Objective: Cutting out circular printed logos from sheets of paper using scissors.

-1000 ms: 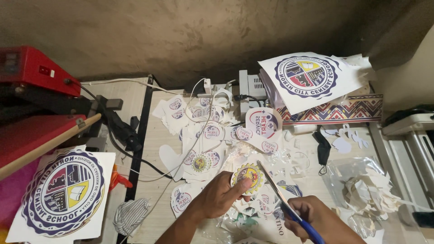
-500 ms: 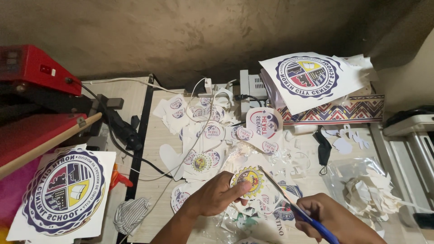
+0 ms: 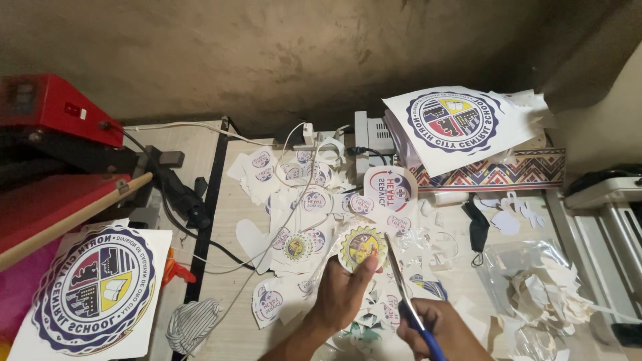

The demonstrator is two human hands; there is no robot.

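My left hand (image 3: 342, 295) pinches a round printed paper emblem (image 3: 362, 245) with a yellow centre, held up above the table. My right hand (image 3: 438, 325) grips blue-handled scissors (image 3: 403, 287); their blades point up and away, just right of the emblem's edge. Many cut round printed badges (image 3: 309, 200) and white paper offcuts lie scattered on the wooden table (image 3: 233, 327) beneath both hands.
A red heat press (image 3: 50, 134) with a wooden handle stands at the left, above a large round printed seal sheet (image 3: 97, 287). Another large seal sheet (image 3: 455, 124) rests on a patterned box at back right. Cables, a black face mask (image 3: 476, 227) and a clear bag of scraps (image 3: 542, 287) lie around.
My left hand has lifted the emblem slightly up and right. My right hand with the scissors has shifted a little nearer to it.
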